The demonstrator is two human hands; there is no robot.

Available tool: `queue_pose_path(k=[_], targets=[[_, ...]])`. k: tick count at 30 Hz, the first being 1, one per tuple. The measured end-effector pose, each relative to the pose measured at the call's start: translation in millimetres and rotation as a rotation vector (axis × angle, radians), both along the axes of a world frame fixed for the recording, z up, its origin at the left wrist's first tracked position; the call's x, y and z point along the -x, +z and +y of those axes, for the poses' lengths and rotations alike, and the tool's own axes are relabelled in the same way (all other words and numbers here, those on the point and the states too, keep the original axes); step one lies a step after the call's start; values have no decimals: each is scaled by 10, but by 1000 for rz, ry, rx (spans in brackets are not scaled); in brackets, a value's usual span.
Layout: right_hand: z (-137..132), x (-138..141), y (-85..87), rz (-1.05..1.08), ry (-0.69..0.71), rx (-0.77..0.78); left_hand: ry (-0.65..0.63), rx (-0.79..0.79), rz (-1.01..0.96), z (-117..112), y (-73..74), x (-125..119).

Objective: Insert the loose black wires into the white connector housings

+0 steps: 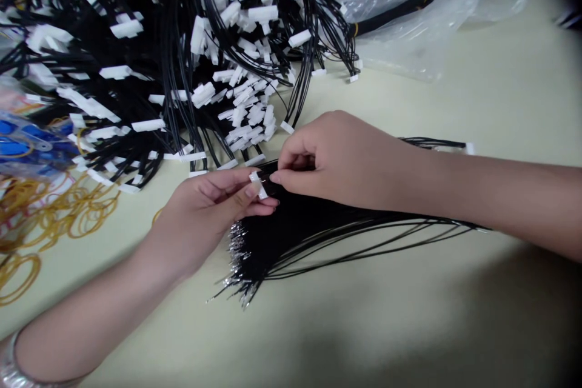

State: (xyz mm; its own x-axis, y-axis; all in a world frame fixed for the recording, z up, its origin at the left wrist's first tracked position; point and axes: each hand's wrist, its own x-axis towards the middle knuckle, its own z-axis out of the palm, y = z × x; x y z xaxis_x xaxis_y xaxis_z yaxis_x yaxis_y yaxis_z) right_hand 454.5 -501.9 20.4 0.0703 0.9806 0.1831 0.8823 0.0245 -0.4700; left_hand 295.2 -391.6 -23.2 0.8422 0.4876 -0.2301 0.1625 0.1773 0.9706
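My left hand [218,200] pinches a small white connector housing [259,185] between thumb and fingers. Close at its right side, my right hand [322,157] has thumb and forefinger pressed together on a thin black wire [268,178], its end right by the housing; whether the tip sits inside I cannot tell. Beneath both hands lies a thick bundle of black wires [309,224], with silvery crimped terminals [237,248] fanned out at the left end. Part of the bundle is hidden under my right hand and forearm.
A large heap of black wire harnesses [182,60] with white connectors fills the back left. Yellow rubber bands [82,212] lie at the left near a blue tool in clear plastic [27,139]. A clear plastic bag [409,42] and a tied black bundle [395,12] rest at the back right.
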Motion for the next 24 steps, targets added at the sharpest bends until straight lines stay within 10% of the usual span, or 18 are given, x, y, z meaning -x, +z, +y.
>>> queue_pose_path(k=[24], targets=[[17,-1,-64,254,-25,59,14,-38,17,-16,-1,8]])
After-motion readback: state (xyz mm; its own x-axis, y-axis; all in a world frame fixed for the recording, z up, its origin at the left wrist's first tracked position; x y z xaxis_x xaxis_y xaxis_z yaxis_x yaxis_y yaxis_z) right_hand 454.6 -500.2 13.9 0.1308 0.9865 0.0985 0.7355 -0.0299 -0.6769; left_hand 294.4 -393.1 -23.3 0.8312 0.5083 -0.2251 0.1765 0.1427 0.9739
